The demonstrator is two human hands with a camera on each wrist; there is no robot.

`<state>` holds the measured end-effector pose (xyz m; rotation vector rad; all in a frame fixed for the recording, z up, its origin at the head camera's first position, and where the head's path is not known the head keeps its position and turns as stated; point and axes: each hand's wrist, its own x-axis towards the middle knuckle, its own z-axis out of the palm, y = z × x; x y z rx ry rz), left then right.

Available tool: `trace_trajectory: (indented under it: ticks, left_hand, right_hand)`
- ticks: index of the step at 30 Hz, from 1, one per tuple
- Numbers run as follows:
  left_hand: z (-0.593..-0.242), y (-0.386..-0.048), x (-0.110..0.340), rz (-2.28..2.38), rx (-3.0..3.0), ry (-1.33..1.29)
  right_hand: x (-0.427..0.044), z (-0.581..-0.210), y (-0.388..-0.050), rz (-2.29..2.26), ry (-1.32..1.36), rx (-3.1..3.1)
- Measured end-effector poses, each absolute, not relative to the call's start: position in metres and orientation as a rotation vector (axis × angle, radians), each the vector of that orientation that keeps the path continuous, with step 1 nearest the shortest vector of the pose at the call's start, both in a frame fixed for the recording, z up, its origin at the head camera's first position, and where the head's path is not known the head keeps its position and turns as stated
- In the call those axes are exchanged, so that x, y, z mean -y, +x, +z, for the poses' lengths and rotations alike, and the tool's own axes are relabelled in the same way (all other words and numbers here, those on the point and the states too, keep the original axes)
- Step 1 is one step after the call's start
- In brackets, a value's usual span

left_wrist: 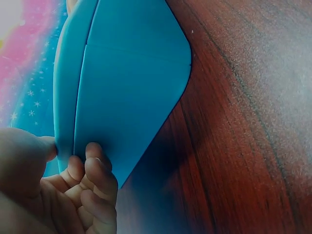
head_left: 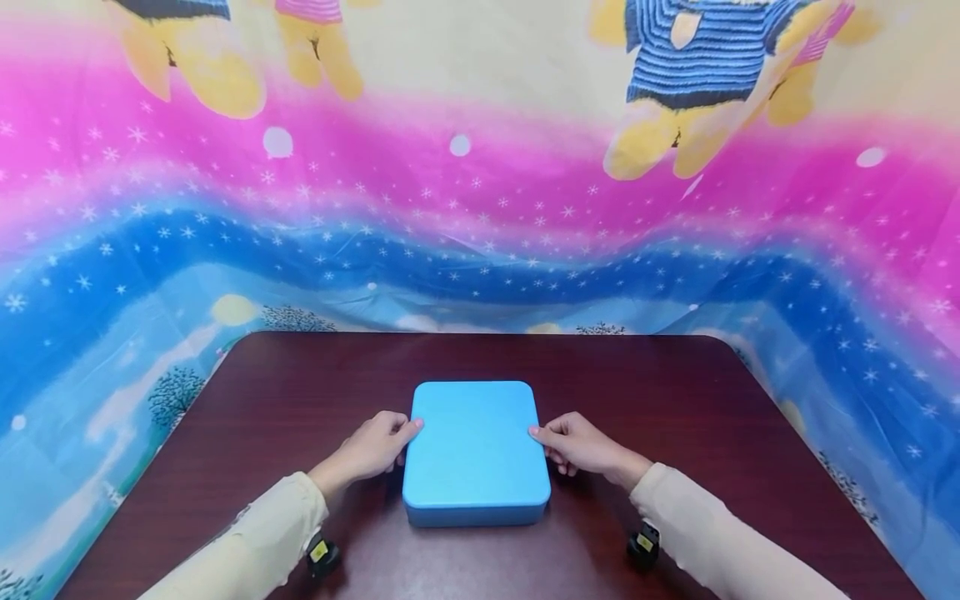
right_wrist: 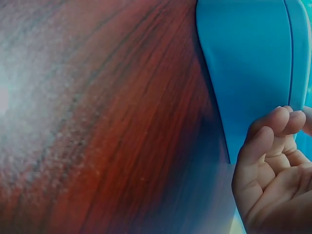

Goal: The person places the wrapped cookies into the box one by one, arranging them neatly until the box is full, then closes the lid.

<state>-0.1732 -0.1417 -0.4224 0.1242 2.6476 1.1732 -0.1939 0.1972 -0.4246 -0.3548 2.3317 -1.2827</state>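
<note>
A light-blue, round-cornered box (head_left: 476, 446) lies flat on the dark table, its lid on top. A thin seam between lid and body runs along its side in both wrist views. My left hand (head_left: 377, 446) holds the lid's left edge, thumb on the top rim and curled fingers against the side by the seam (left_wrist: 77, 105). On the opposite edge my right hand (head_left: 585, 447) grips the lid likewise, its fingertips at the seam (right_wrist: 291, 58). The lid appears level and seated on the body. What the box contains is hidden.
The reddish-brown wooden table (head_left: 315, 375) has rounded far corners. Behind it and along both sides hangs a printed cloth (head_left: 480, 200) in pink and blue. A small black device (head_left: 321, 554) is strapped under the left sleeve, another (head_left: 643, 546) under the right.
</note>
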Motion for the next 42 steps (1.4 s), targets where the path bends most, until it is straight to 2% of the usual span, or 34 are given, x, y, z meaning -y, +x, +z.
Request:
trace_trajectory:
  ticks: [25,42]
  left_hand:
    - [-0.432,-0.181,0.15,1.351,-2.576,0.198]
    - [-0.429,-0.192,0.163,1.393,-2.696,0.147]
  right_hand:
    - [-0.198,-0.43,-0.198,-1.295,-0.391,-2.358]
    - [-0.207,-0.428,-0.209,-1.354,-0.354,-2.504]
